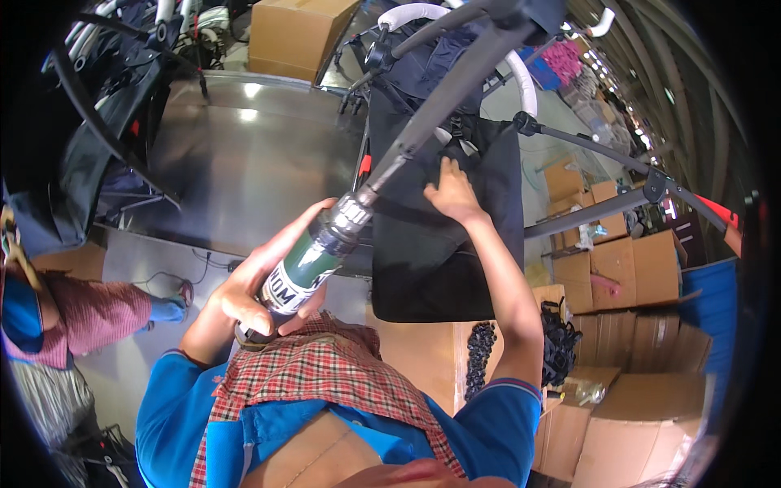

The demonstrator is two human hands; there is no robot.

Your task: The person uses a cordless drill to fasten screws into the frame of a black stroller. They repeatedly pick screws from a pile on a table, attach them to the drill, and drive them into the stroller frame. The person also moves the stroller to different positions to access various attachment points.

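Observation:
My left hand [256, 297] is wrapped round a green and black electric screwdriver [309, 260]. Its bit slants up and away to the grey metal tube [455, 89] of a stroller frame, and the tip appears to meet the tube near a small hole. Fingers stretched out, my right hand [452, 191] lies on the black fabric seat [439, 268] of the stroller. Just beyond its fingertips are a black buckle [460, 130] and straps. White-wrapped handle tubing [521, 81] curves around the far part of the frame.
A metal-topped table [252, 154] stands to the left, with a cardboard box [297, 37] behind it. Another black stroller [57, 179] is at far left, above a co-worker [89, 313]. Black small parts [480, 358] and cardboard boxes [643, 423] sit at right.

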